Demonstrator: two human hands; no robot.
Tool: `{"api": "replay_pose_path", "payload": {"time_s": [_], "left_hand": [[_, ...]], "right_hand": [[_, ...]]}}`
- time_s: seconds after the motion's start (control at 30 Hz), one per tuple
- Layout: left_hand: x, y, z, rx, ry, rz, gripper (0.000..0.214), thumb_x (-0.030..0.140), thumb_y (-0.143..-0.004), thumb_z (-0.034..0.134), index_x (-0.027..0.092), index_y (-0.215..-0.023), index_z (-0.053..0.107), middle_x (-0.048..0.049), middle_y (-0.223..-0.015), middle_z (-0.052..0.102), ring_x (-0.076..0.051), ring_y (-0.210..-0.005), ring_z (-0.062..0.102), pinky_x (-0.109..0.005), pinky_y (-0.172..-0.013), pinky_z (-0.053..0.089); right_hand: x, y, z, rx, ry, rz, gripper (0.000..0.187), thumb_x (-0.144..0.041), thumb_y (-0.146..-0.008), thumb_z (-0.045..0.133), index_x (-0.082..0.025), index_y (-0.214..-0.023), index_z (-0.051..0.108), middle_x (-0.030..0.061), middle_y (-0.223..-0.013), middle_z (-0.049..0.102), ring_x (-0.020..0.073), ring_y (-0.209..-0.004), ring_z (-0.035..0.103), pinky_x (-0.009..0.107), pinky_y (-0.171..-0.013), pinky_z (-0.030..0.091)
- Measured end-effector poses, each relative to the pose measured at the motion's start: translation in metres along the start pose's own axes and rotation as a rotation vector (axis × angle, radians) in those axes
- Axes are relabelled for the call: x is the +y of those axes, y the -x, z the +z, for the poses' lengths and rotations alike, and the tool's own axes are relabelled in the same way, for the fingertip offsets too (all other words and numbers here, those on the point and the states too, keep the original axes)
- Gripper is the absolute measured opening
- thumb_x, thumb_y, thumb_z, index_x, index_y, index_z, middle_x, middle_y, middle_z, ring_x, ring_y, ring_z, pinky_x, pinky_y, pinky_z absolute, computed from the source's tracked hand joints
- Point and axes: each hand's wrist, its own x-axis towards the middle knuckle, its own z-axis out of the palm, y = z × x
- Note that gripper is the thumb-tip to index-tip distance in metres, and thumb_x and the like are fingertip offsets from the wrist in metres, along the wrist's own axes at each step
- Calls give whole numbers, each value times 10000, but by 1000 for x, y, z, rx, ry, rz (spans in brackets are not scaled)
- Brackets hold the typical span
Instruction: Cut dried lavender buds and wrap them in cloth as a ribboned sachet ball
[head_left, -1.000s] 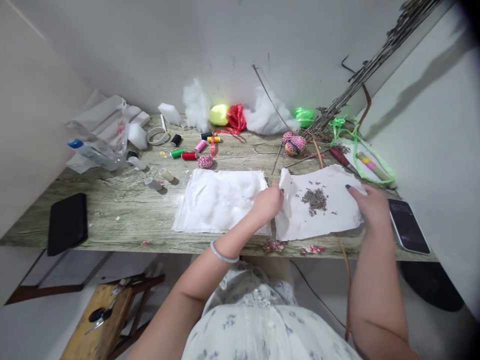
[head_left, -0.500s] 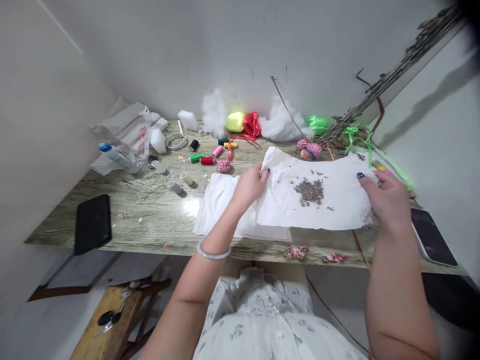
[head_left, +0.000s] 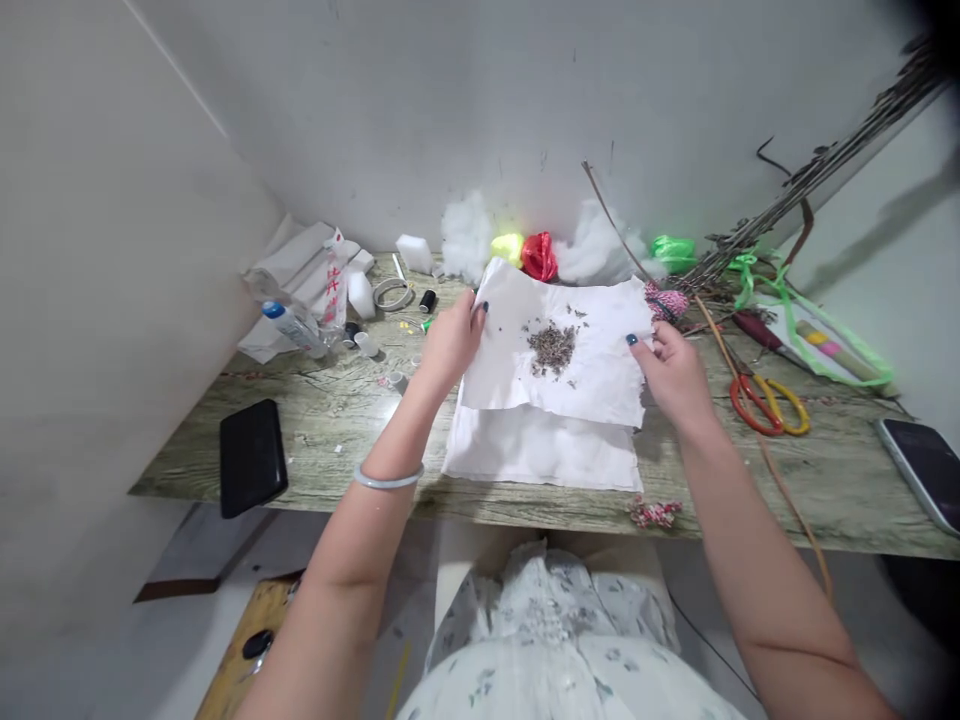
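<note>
Between my hands a white cloth sheet (head_left: 517,375) is held by its two side edges. On it lies a small heap of dried brown plant bits (head_left: 553,348), with a few loose crumbs around. My left hand (head_left: 454,340) pinches the left edge, thumb on top. At the right edge, my right hand (head_left: 671,375) grips the sheet the same way. Under its front part, another white cloth piece (head_left: 544,455) rests flat on the table near the front edge; its far part is hidden by the held sheet.
Orange-and-yellow-handled scissors (head_left: 769,402) and a phone (head_left: 926,465) are on the right. A black device (head_left: 252,457) and a blue-capped bottle (head_left: 296,328) stand left. White stuffing (head_left: 600,245), red ribbon (head_left: 539,257) and dry stalks (head_left: 795,195) line the back.
Both hands have moved left with the sheet, bringing it over the lower cloth. The scissors, hidden before, now show on the right, while several thread spools are now covered.
</note>
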Motion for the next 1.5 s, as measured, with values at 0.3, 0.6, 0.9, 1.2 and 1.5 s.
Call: {"api": "replay_pose_path", "payload": {"time_s": [0.3,0.6,0.9,1.2,1.5], "left_hand": [[-5,5,-1,33,55,-3,142,287,-937,391,223,-978,511,-61,-758,618,-240,-744,625,-306,-694,437],[6,1,-7,112,101,-15,142,295,-941,402,222,-967,521,-24,-696,566,-195,-709,592,-271,-674,397],[11,29,-5,227,122,-68,173,315,-958,360,217,-932,500,-5,-675,554,-152,-619,549,-246,-601,353],[26,56,17,386,143,-23,179,317,-951,384,195,-900,504,13,-591,515,-116,-463,443,-248,-505,241],[28,74,33,500,101,138,195,268,-958,362,165,-971,527,16,-584,540,-91,-446,463,-236,-463,218]], "right_hand": [[-8,15,4,81,167,-158,198,-388,-834,515,-238,-960,549,-44,-648,512,148,-565,465,251,-582,400],[-23,10,7,69,150,-251,256,-421,-867,473,-210,-883,618,-39,-615,478,146,-611,484,256,-671,419],[-14,40,14,140,205,-213,253,-416,-873,468,-202,-784,570,-53,-564,414,122,-523,393,236,-541,309],[6,66,28,290,201,-265,255,-369,-867,513,-198,-679,494,-64,-519,366,97,-483,334,239,-519,292],[21,86,44,327,229,-387,237,-304,-868,494,-171,-996,643,46,-703,645,169,-610,582,264,-596,438]]}}
